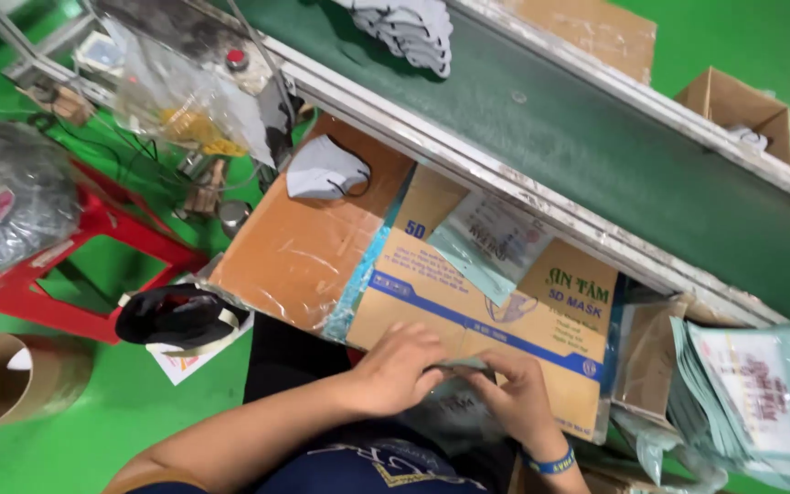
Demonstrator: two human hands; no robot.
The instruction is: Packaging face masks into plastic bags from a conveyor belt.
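A flattened cardboard box serves as the counter beside a green conveyor belt. On the cardboard lie a grey face mask and a pale plastic pouch. A stack of masks sits on the belt.

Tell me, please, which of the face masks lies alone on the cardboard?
The grey mask beside the conveyor; the others sit stacked in a pile on the belt.

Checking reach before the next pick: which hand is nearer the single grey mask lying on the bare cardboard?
Left. The left hand sits below and right of the grey mask, on the printed carton. The right hand is farther right, gripping the clear pouch with the left.
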